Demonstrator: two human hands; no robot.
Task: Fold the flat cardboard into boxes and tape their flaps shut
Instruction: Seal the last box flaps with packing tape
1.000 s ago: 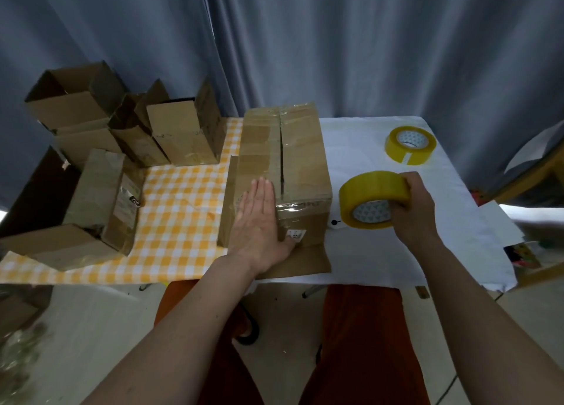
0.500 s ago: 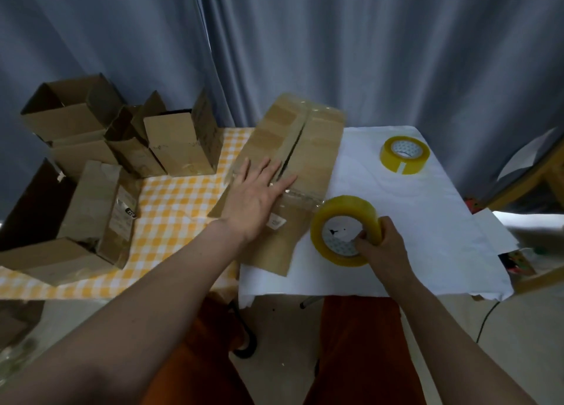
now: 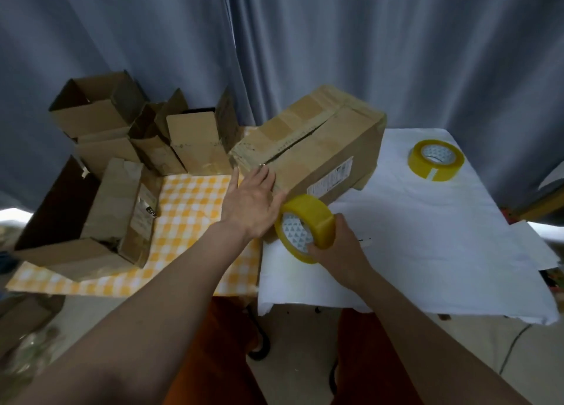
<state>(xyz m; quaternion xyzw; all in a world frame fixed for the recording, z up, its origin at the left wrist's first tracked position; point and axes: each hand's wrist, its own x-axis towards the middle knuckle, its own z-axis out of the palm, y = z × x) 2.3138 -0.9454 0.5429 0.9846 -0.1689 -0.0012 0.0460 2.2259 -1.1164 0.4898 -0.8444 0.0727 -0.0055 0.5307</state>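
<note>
left hand (image 3: 250, 204) flat, fingers straight on box (image 3: 308, 148) | right hand (image 3: 338, 249) grips tape roll (image 3: 305, 232) | risk: top seam gapes; box likely slides under pull

two rolls of yellow tape show: one roll (image 3: 305, 228) in a hand, another roll (image 3: 435, 159) on the white cloth (image 3: 427, 236). one large closed box (image 3: 308, 148) lies at the middle. about six smaller boxes (image 3: 122, 166) crowd the left; the exact count is unclear. two hands are in view.
</note>
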